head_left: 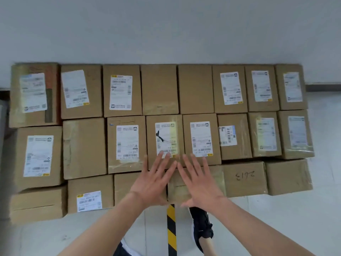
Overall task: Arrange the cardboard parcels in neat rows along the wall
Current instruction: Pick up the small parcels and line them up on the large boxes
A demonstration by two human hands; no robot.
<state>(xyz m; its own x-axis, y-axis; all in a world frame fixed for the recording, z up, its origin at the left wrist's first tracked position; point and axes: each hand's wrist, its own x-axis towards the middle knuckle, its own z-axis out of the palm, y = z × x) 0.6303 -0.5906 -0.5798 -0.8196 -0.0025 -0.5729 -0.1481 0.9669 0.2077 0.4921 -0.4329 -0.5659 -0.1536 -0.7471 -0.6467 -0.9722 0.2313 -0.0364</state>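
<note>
A pale grey wall (166,28) fills the top of the view. Below it is a light floor (276,218). A big block of brown cardboard boxes sits on the floor, pushed up to the wall. The boxes make three rows, side by side and touching.

The back row (159,89) runs along the wall and has eight boxes. Most have a white label on top, but two in the middle are bare. The middle row (84,147) also has eight boxes, and all but one show a label. The front row (287,177) is nearest the person. One box there (244,179) has "2413" written on it in dark pen, upside down from here. Another has a small white label (89,201).

Two bare arms reach in from the bottom. The left hand (154,179) is flat with its fingers spread wide, holding nothing. The right hand (200,182) is the same, flat and spread, holding nothing. Both lie over the middle of the front row, and their fingertips reach the near edge of the middle row. The two hands are just beside each other.

A black shoe (202,225) stands on the floor below the right hand. Next to it runs a strip of yellow and black tape (171,231).
</note>
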